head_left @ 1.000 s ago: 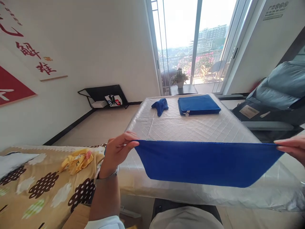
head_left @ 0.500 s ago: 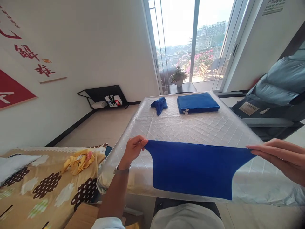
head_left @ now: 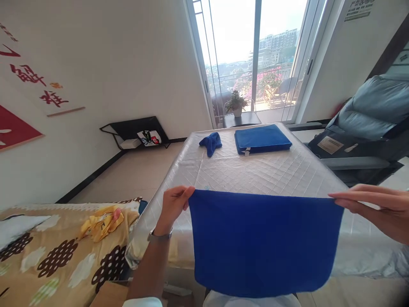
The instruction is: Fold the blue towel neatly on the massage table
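Note:
A blue cloth point(head_left: 265, 243) hangs spread between my two hands, its top edge pulled nearly straight over the near edge of the table. My left hand point(head_left: 174, 204) pinches the upper left corner between thumb and fingers. At the upper right corner, my right hand point(head_left: 373, 209) grips with thumb and outstretched fingers. Farther back on the table lies a neat stack of folded blue cloths point(head_left: 263, 140) with a white tag at its front. To the left of that stack rests a crumpled blue cloth point(head_left: 211, 143).
The table point(head_left: 172, 187) has a silvery quilted cover. On the left stands a bed point(head_left: 73, 243) with a patterned sheet and a yellow cloth point(head_left: 101, 221). A grey armchair point(head_left: 361, 123) is at the right. Behind the table, a potted plant point(head_left: 237, 106) stands on a chair.
The blue cloth has swung down and opened out, so its lower edge hangs lower and wider. Both hands keep their corners; the left has shifted slightly left.

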Action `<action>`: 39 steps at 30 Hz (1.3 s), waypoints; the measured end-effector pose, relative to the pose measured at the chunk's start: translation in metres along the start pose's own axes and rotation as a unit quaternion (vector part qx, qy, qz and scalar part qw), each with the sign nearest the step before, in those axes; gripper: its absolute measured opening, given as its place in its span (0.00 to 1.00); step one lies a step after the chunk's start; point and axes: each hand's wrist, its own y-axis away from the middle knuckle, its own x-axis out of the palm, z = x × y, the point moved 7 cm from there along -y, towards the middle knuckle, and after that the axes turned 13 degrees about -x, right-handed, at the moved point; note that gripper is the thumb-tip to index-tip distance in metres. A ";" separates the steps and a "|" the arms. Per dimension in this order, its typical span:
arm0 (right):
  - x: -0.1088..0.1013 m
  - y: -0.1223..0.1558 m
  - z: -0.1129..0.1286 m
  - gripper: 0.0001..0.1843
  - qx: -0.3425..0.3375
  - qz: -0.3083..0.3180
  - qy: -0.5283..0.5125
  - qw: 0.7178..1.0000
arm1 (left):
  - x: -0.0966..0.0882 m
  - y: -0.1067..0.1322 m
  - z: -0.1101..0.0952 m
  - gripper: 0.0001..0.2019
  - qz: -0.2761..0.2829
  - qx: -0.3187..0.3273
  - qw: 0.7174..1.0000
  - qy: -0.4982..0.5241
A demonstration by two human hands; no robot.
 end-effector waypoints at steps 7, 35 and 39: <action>0.022 -0.102 -0.050 0.22 0.124 -0.034 -0.062 0.990 | 0.011 -0.109 -0.032 0.17 -0.070 -0.018 0.993 0.090; 0.181 0.058 -0.030 0.14 0.103 0.075 -0.163 0.978 | 0.058 -0.014 0.162 0.15 0.033 -0.227 0.973 -0.019; 0.179 0.062 -0.031 0.13 0.114 0.057 -0.143 0.982 | 0.057 -0.013 0.167 0.16 0.047 -0.246 0.968 -0.012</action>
